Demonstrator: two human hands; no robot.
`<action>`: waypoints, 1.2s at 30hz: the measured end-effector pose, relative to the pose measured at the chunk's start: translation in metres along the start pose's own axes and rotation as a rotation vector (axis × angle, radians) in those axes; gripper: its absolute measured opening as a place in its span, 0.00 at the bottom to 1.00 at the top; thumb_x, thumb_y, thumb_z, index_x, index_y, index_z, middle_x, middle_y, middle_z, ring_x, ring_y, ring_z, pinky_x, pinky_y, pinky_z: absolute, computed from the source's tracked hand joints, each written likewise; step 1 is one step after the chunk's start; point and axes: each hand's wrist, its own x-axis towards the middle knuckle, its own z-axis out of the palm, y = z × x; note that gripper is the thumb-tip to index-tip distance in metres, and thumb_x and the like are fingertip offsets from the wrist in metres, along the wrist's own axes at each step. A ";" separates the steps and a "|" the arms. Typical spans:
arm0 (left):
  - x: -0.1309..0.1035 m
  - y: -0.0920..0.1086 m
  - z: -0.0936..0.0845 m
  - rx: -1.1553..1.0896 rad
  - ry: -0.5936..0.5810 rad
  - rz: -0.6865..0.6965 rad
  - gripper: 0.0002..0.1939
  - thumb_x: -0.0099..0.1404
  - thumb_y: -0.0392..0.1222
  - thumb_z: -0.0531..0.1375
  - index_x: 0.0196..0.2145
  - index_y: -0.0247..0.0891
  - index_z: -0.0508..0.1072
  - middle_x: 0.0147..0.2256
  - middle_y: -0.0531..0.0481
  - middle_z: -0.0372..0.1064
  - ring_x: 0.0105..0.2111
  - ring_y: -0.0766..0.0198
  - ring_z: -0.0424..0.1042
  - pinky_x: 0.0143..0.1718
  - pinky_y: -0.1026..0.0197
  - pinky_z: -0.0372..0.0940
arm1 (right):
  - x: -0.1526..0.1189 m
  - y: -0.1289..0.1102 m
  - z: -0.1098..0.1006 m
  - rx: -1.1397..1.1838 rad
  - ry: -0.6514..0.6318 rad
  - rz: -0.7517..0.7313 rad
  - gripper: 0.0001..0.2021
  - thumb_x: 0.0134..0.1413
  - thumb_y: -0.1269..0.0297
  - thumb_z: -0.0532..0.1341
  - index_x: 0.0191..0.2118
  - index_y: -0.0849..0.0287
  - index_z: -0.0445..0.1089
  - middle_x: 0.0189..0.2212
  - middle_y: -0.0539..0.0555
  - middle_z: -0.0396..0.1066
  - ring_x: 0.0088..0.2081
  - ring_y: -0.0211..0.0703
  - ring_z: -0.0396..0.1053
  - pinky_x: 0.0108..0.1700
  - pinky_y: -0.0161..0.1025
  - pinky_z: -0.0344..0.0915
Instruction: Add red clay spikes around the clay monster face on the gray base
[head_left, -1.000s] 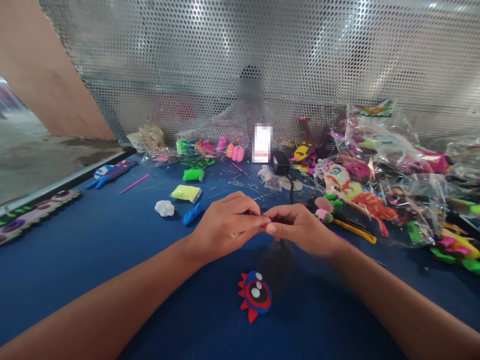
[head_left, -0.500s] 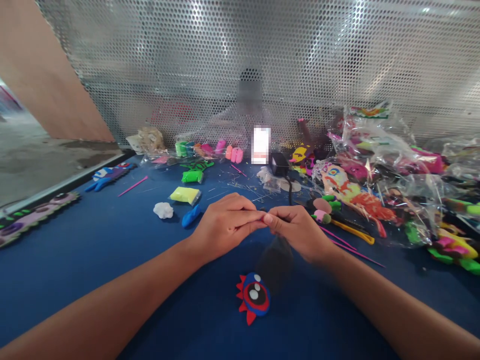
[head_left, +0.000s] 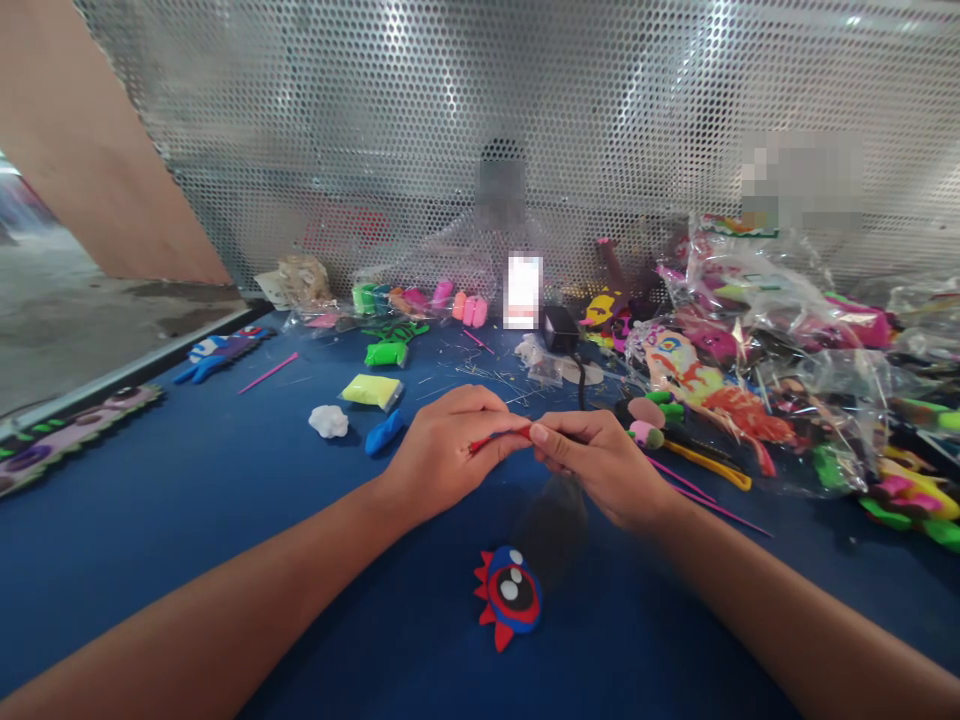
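My left hand point(head_left: 442, 450) and my right hand point(head_left: 596, 460) meet above the blue table, fingers pinched together. Between them is a thin strip of red modelling clay point(head_left: 495, 436); part of it shows between my left fingers, the rest is hidden. My right thumb and forefinger press on its right end. Below the hands lies a clay eye point(head_left: 513, 592), blue and red with a black pupil, white dots and red spikes along its left side. Left of my left hand are a lump of blue clay point(head_left: 385, 433), a lump of white clay point(head_left: 328, 421) and a yellow clay packet point(head_left: 373, 391).
A green clay packet point(head_left: 385, 353) and a pink stick tool point(head_left: 268, 372) lie at the left. Clear plastic bags point(head_left: 780, 290) and coloured clay figures crowd the right. Behind stand a lit phone point(head_left: 523, 290), a black box with a cable point(head_left: 559, 328) and a perforated metal panel point(head_left: 375, 110).
More of the red clay strip now shows between my left fingers, which have parted slightly. Both hands stay in nearly the same place. The clay eye has not moved on the table.
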 end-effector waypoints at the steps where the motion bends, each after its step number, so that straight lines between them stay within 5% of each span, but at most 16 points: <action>1: 0.000 0.000 0.000 0.005 0.007 0.004 0.06 0.63 0.39 0.62 0.38 0.37 0.77 0.33 0.49 0.73 0.33 0.67 0.72 0.34 0.64 0.69 | 0.000 0.000 0.000 0.003 0.000 -0.001 0.16 0.56 0.53 0.62 0.25 0.60 0.73 0.20 0.48 0.62 0.25 0.35 0.54 0.27 0.36 0.49; 13: 0.003 0.010 -0.004 -0.084 0.089 0.052 0.04 0.63 0.34 0.63 0.35 0.37 0.78 0.30 0.51 0.74 0.30 0.69 0.72 0.31 0.68 0.69 | 0.000 0.002 0.004 0.343 -0.079 0.083 0.10 0.52 0.58 0.66 0.28 0.59 0.74 0.22 0.48 0.67 0.22 0.32 0.56 0.24 0.35 0.47; 20: 0.003 0.004 -0.005 0.015 0.041 0.169 0.06 0.64 0.34 0.61 0.37 0.37 0.78 0.30 0.50 0.73 0.31 0.68 0.71 0.32 0.65 0.68 | 0.001 0.002 0.003 0.268 -0.053 0.089 0.10 0.52 0.58 0.66 0.30 0.59 0.76 0.23 0.49 0.69 0.22 0.31 0.58 0.23 0.34 0.48; 29: -0.001 0.000 -0.001 0.060 -0.027 0.075 0.08 0.64 0.38 0.61 0.41 0.37 0.77 0.34 0.49 0.72 0.34 0.67 0.72 0.34 0.65 0.68 | 0.001 -0.007 -0.001 -0.239 0.016 -0.043 0.13 0.58 0.55 0.60 0.32 0.60 0.73 0.18 0.46 0.62 0.21 0.33 0.57 0.24 0.34 0.53; 36: 0.000 -0.001 -0.003 -0.009 -0.035 0.108 0.06 0.64 0.36 0.61 0.38 0.37 0.78 0.31 0.50 0.72 0.32 0.68 0.71 0.33 0.66 0.68 | -0.002 -0.007 -0.003 -0.169 -0.020 -0.001 0.12 0.54 0.57 0.63 0.27 0.60 0.74 0.19 0.48 0.65 0.21 0.33 0.58 0.23 0.33 0.51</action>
